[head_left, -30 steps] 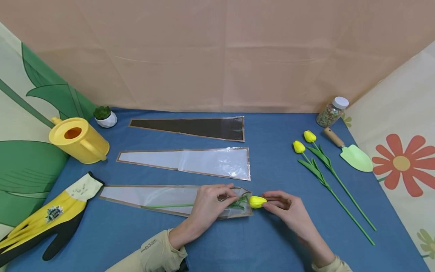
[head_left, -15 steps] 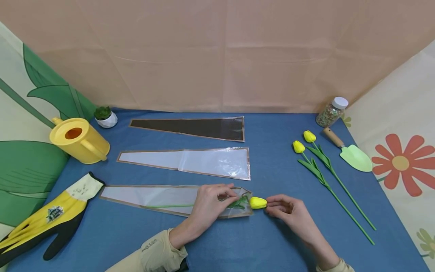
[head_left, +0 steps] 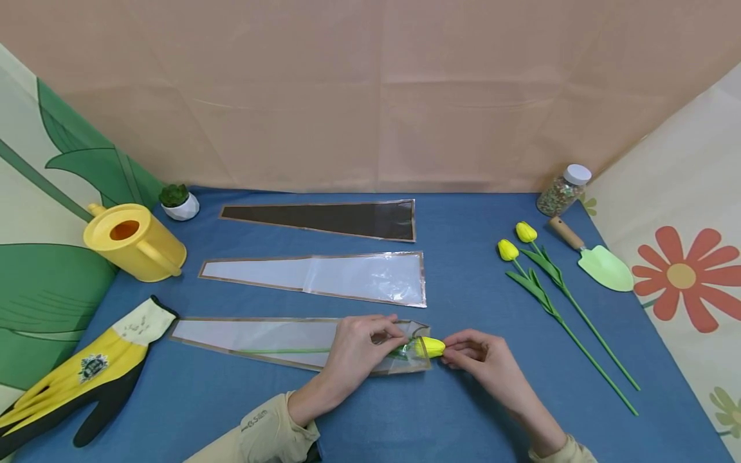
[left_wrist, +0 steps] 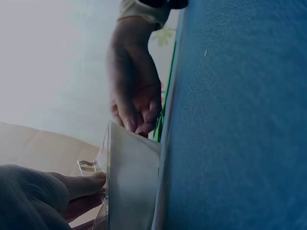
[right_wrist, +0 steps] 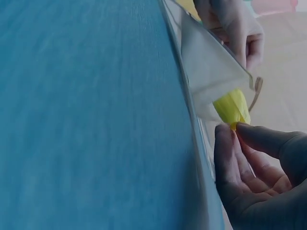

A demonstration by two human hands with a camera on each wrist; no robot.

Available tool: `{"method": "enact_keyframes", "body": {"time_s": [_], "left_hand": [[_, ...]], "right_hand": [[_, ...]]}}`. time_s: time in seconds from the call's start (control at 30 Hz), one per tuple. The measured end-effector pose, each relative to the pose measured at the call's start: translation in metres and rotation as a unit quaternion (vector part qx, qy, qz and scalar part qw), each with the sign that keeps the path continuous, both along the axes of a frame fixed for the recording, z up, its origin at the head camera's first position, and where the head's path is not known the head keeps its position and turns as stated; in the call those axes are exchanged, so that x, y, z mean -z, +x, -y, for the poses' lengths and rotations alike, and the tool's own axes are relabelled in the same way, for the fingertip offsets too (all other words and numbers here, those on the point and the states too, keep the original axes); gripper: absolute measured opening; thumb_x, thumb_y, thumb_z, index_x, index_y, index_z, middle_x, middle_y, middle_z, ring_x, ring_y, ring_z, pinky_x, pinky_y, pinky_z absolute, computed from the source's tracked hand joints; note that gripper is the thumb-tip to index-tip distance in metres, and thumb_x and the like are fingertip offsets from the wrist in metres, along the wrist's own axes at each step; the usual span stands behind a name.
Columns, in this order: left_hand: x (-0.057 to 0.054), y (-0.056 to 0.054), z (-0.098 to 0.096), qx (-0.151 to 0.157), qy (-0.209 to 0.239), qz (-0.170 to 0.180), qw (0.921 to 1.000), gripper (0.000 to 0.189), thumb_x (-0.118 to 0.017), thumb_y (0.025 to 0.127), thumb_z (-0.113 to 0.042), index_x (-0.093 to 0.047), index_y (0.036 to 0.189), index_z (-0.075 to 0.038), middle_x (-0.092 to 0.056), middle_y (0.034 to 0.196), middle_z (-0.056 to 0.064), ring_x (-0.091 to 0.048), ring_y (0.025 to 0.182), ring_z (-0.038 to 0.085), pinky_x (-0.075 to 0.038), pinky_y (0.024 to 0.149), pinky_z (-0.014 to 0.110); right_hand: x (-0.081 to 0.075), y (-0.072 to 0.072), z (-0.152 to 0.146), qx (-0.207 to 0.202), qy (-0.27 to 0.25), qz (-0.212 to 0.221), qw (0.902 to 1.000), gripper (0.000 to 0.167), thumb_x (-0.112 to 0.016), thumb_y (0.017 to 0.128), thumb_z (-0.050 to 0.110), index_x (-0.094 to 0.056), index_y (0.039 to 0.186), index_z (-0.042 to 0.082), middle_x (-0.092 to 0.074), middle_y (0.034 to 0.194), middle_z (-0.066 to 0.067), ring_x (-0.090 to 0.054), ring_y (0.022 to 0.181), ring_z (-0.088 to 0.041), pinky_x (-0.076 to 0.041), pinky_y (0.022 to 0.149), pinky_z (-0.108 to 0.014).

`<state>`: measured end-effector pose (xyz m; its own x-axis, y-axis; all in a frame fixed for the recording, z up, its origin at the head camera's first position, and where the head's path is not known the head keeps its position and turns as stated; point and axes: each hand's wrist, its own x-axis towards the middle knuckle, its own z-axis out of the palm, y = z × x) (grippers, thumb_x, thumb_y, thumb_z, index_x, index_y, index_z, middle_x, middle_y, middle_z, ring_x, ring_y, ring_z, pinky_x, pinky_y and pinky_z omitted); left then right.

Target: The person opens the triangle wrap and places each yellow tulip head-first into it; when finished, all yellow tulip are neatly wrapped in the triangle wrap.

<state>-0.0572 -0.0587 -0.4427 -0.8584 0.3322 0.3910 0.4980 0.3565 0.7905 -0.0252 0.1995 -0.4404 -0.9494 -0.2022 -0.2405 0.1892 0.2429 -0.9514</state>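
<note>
A clear plastic flower sleeve (head_left: pixel 226 335) with a brown border lies nearest the person, its wide mouth facing right. Inside it runs the green stem of a yellow tulip (head_left: pixel 433 347), whose bloom sits partly within the mouth. My left hand (head_left: pixel 360 352) pinches the sleeve's upper layer near the mouth; in the left wrist view the sleeve's mouth (left_wrist: pixel 134 175) stands raised and parted. Thumb and fingers of my right hand (head_left: pixel 483 361) pinch the tip of the bloom, which the right wrist view shows as a yellow bud (right_wrist: pixel 232 106). The left hand covers part of the stem and leaves.
Behind lie a white sleeve (head_left: pixel 359 276) and a black sleeve (head_left: pixel 324 217). Two tulips (head_left: pixel 535 289), a trowel (head_left: pixel 604 267) and a jar (head_left: pixel 564 191) are on the right. A watering can (head_left: pixel 136 243), potted succulent (head_left: pixel 179 202) and glove (head_left: pixel 95 360) occupy the left.
My right hand has moved slightly left, pushing the tulip's bloom from outside the mouth partly into the sleeve. My left hand has stayed in place on the sleeve.
</note>
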Motion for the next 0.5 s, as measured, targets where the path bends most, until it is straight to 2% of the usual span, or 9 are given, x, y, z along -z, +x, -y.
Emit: {"method": "enact_keyframes", "body": {"time_s": [0.27,0.5], "left_hand": [[-0.001,0.001,0.0,0.004,0.002,0.006,1.0,0.009,-0.091,0.084,-0.003,-0.085,0.085,-0.01,-0.081,0.089,0.001,-0.078,0.106,0.027,-0.06,0.072,0.022],[-0.003,0.002,0.0,-0.006,-0.02,-0.008,0.9997,0.009,-0.092,0.083,-0.006,-0.085,0.085,-0.012,-0.081,0.089,-0.001,-0.079,0.092,0.017,-0.061,0.071,0.025]], "right_hand": [[-0.002,-0.002,0.013,-0.02,0.044,-0.04,0.998,0.018,-0.077,0.1,0.007,-0.077,0.115,-0.004,-0.079,0.105,-0.012,-0.076,0.09,-0.02,-0.062,0.077,-0.029],[0.0,-0.005,0.022,-0.022,0.052,-0.062,0.9964,0.017,-0.076,0.1,0.005,-0.079,0.116,-0.002,-0.079,0.109,-0.011,-0.076,0.095,-0.017,-0.061,0.08,-0.029]]}}
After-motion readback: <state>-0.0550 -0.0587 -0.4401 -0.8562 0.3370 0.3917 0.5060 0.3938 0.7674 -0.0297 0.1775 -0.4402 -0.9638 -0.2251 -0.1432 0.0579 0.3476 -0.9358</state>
